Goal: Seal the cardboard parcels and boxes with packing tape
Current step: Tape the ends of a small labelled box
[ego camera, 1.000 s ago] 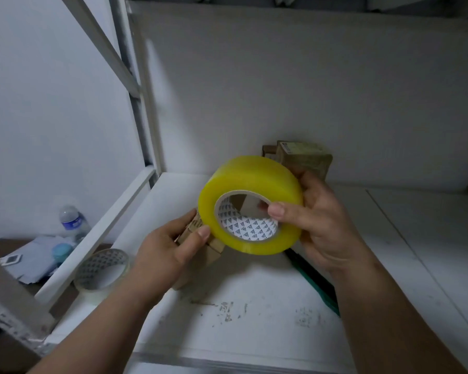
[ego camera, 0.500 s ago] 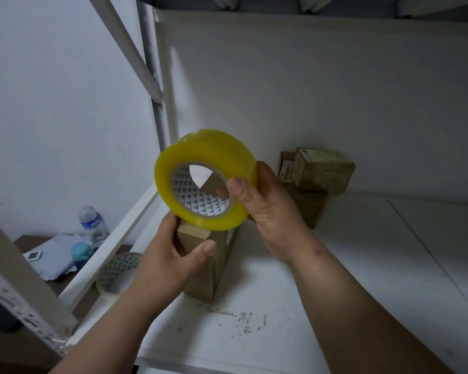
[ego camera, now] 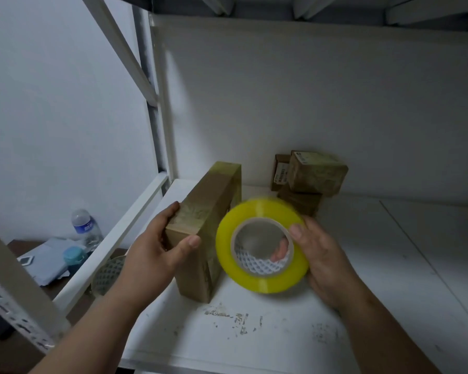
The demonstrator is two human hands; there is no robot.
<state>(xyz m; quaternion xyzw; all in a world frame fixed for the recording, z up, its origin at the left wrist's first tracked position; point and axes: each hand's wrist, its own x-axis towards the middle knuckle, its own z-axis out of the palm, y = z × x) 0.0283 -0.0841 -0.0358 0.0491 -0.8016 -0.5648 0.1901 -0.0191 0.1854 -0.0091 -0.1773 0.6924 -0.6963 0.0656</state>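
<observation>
Tape roll (ego camera: 262, 245) has dropped beside the now-exposed cardboard box (ego camera: 208, 220).

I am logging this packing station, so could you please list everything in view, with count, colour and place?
Tape roll: 1, yellow, held right of the box.
Cardboard box: 1, brown, standing on the shelf.
Small boxes: a stack, exact count unclear, brown, by the back wall.
Second tape roll: 1, clear, at the shelf's left edge.
Shelf: 1, white, scuffed.
Water bottle: 1, clear, blue label, lower left.
Blue cap: 1, beside the bottle.
Left hand: grips the box.
Right hand: holds the yellow roll.
</observation>
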